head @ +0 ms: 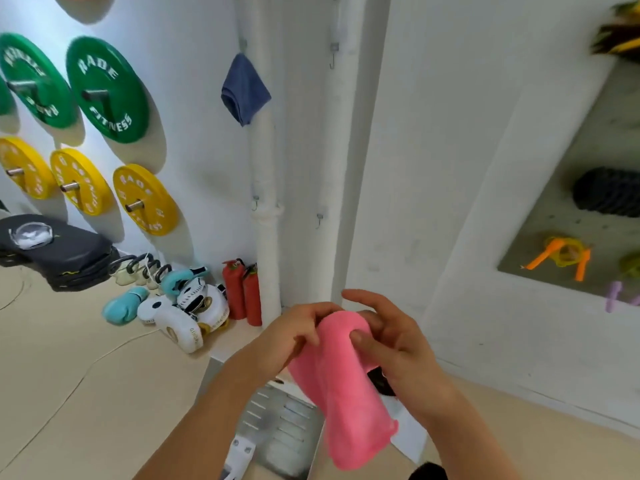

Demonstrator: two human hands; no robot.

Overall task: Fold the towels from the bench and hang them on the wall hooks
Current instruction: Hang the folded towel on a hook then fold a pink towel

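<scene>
Both hands grasp the pink towel [343,386] at its top fold, low and near in the view. The left hand [298,332] pinches the left side of the fold, and the right hand [388,336] has its thumb pressed on the front with its fingers curled behind. The rest of the folded cloth hangs down freely between the forearms.

The grip sits only at the upper edge, so the layers could slide apart and the fold open if either hand lets go early. Hanging it probably calls for a one-handed reach, and the loose lower end may swing and spoil the shape.

Further away on the wall, a blue towel [245,90] already hangs from an upper hook. Bare hooks remain: one high on the right [333,56] and two lower, left [255,201] and right [319,220]. These are small, so a thick folded edge might miss the tip or catch by one layer and slip off. Boxing gloves [180,308] and red cylinders [242,293] stand on the floor below, where a dropped towel would land.
</scene>
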